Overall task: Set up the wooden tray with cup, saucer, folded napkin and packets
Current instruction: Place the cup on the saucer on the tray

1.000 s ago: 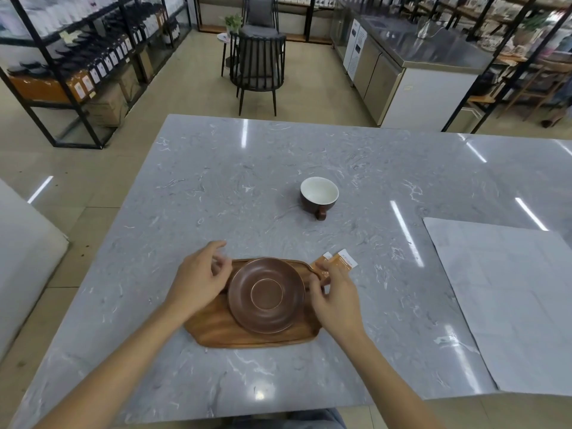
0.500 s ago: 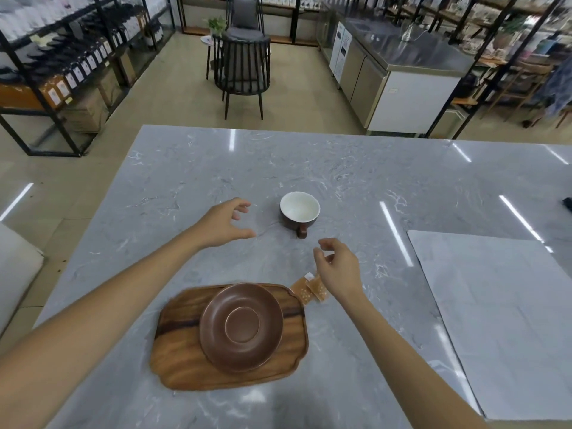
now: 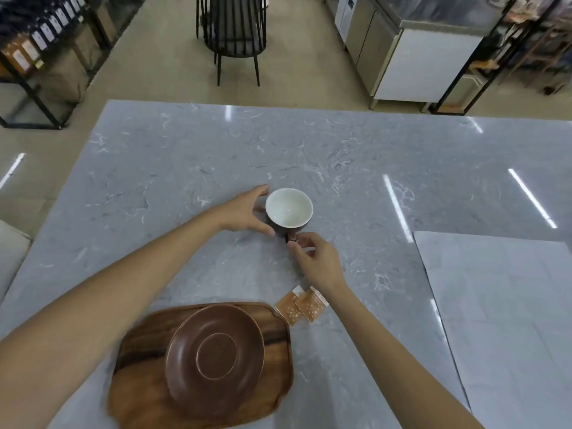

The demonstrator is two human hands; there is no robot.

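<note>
- The left hand (image 3: 244, 213) is spread open and curved beside the left wall of the cup (image 3: 289, 209), with a fingertip near the rim and the thumb low at the base; whether skin actually touches the cup cannot be told.
- The right hand (image 3: 318, 261) is pinched at the cup's small handle, which points toward the person; thumb and forefinger are closed on it (the handle itself is mostly covered by the fingertips).
- The cup is seen upright on the grey marbled table (image 3: 185, 168), dark brown outside, glossy white inside, round and empty.
- Two orange packets (image 3: 301, 305) with white ends are laid side by side on the table, just beside the tray's far right corner and under the right wrist.
- The wooden tray (image 3: 136, 388) is set nearest the person, rounded-cornered, with dark streaked grain.
- A round matte brown saucer (image 3: 215, 356) with a raised centre ring is borne on the tray.
- A pale flat sheet (image 3: 507, 320) covers the table's right part.
- A black slatted chair (image 3: 232, 35) is placed beyond the far edge.
</note>
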